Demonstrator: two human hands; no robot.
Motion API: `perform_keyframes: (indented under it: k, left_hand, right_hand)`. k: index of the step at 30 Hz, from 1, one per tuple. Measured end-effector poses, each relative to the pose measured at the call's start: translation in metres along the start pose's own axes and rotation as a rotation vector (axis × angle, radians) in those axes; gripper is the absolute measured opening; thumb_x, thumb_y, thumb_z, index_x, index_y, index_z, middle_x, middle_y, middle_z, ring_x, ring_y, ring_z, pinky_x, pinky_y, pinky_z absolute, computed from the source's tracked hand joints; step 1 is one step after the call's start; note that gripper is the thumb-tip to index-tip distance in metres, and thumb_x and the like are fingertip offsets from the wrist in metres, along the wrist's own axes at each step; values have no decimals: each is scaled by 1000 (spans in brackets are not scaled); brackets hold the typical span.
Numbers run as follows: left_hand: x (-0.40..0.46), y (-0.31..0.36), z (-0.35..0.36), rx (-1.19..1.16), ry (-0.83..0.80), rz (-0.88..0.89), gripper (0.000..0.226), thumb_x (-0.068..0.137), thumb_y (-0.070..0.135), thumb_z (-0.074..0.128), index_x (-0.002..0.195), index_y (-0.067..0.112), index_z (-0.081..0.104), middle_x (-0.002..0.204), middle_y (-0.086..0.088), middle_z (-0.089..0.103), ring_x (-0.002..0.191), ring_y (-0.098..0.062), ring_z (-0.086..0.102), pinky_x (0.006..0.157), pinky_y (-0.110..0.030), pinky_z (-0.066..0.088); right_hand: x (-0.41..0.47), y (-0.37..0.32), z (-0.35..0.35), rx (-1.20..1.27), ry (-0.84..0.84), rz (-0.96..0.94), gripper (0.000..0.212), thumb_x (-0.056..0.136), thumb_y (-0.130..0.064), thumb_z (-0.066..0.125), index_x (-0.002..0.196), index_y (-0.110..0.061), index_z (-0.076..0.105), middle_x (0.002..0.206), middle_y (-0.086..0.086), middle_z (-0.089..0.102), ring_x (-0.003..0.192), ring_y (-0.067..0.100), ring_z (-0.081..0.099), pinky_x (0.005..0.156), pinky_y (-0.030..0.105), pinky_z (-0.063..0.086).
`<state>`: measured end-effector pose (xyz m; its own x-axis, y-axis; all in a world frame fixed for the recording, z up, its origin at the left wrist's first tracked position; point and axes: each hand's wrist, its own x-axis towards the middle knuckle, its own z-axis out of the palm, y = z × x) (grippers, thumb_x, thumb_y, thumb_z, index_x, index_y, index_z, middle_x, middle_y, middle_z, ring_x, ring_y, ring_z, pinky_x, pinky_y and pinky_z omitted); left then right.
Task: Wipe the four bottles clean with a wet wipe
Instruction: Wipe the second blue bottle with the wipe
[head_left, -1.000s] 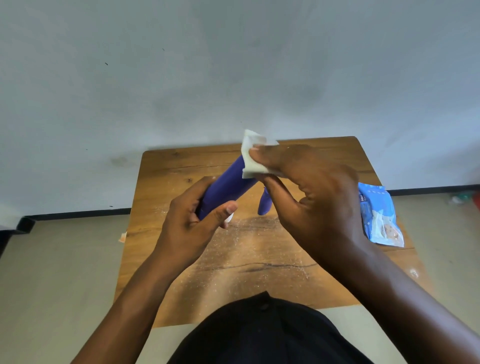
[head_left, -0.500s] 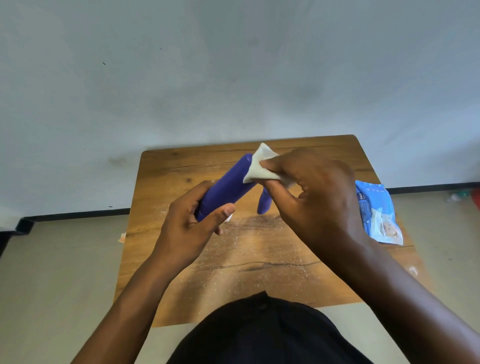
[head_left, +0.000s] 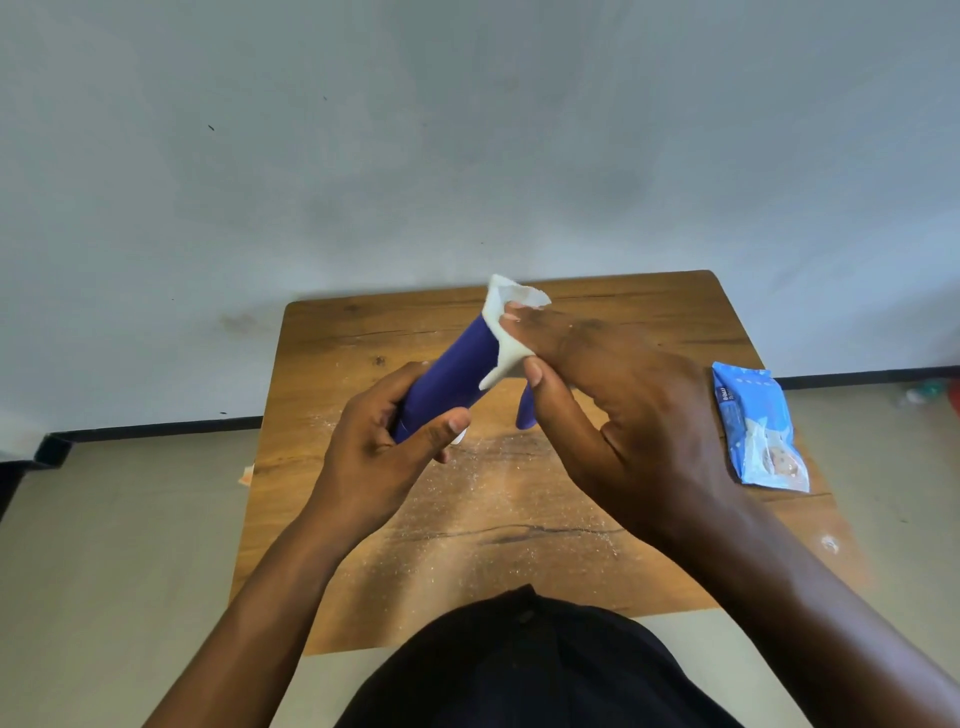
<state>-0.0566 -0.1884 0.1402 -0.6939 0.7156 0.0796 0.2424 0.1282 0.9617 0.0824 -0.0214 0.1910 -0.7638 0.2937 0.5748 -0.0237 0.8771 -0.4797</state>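
Note:
A dark blue bottle (head_left: 447, 376) is held tilted above the wooden table (head_left: 363, 332), its near end gripped by my left hand (head_left: 384, 452). My right hand (head_left: 623, 415) pinches a white wet wipe (head_left: 504, 332) against the bottle's far end, wrapping over it. A second blue bottle (head_left: 524, 415) shows only as a small strip behind my right thumb; most of it is hidden. No other bottles are visible.
A light blue pack of wet wipes (head_left: 758, 431) lies near the table's right edge. Fine white dust covers the table's middle. A grey wall rises behind the table, and pale floor lies on both sides. A dark cap brim (head_left: 519, 670) fills the bottom.
My right hand has slid the wipe along the bottle's far end and re-folded it, so the wipe now stands up over the tip. My left hand has kept its grip.

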Motion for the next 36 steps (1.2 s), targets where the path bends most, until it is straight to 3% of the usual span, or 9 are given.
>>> perform_keyframes:
  k: [6, 13, 17, 20, 22, 23, 26, 31, 36]
  left_hand:
    - [0, 2, 2, 34, 19, 12, 33, 89, 27, 73, 121, 29, 67, 98, 4, 70, 72, -21, 70, 63, -18, 54]
    - [0, 1, 5, 68, -6, 10, 35, 88, 29, 75, 120, 37, 67, 97, 13, 71, 76, -17, 69, 63, -19, 56]
    - [1, 4, 1, 49, 43, 0, 34, 87, 31, 74, 119, 32, 68, 96, 4, 73, 71, -22, 71, 63, -19, 56]
    - [2, 1, -6, 75, 71, -19, 32, 87, 33, 74, 118, 34, 67, 95, 0, 73, 70, -24, 72, 64, -25, 59]
    - [2, -1, -7, 123, 58, -22, 34, 86, 37, 74, 118, 40, 65, 97, 6, 72, 73, -23, 73, 65, -25, 60]
    - [2, -1, -8, 148, 38, -23, 35, 85, 39, 74, 119, 43, 64, 98, 11, 71, 75, -22, 72, 66, -25, 61]
    - [0, -1, -6, 228, -39, -14, 39, 84, 45, 74, 120, 51, 62, 103, 21, 69, 84, -17, 70, 71, -28, 61]
    - [1, 1, -5, 332, -131, 9, 48, 82, 54, 76, 127, 45, 64, 104, 29, 69, 97, -4, 66, 73, -11, 49]
    - [0, -2, -12, 307, -112, -90, 74, 65, 58, 84, 134, 50, 56, 103, 25, 74, 100, 4, 69, 76, -11, 54]
  right_hand:
    - [1, 5, -1, -30, 4, 32, 35, 103, -16, 58, 135, -5, 68, 116, 7, 78, 99, 10, 65, 85, 3, 37]
    - [-6, 0, -1, 39, 38, -32, 35, 102, -14, 60, 136, -5, 67, 133, 7, 72, 124, 12, 66, 103, 10, 45]
    - [-3, 6, -1, 1, 59, 6, 36, 102, -14, 60, 137, -6, 66, 118, 6, 78, 100, -2, 58, 88, -1, 37]
    - [-8, 15, -1, -36, 22, 28, 26, 101, -16, 62, 122, -10, 76, 98, 1, 79, 81, 0, 57, 71, 9, 46]
    - [-10, 17, -3, 71, 50, 138, 19, 101, -18, 61, 109, -16, 79, 89, -2, 78, 75, 10, 66, 62, 33, 54]
    - [-9, 16, -4, 200, 84, 233, 19, 103, -18, 61, 110, -21, 78, 90, -5, 78, 78, 13, 69, 63, 35, 55]
    - [-2, 15, -5, 565, 164, 422, 24, 106, -16, 58, 119, -29, 73, 102, -14, 78, 94, 8, 72, 75, 22, 57]
    - [-7, 23, 8, 493, -154, 368, 28, 105, -28, 56, 130, -31, 66, 111, -14, 74, 105, 14, 69, 83, 32, 60]
    - [-15, 38, 8, 442, -245, 347, 30, 98, -33, 70, 128, -30, 67, 110, -16, 75, 103, 13, 70, 81, 26, 61]
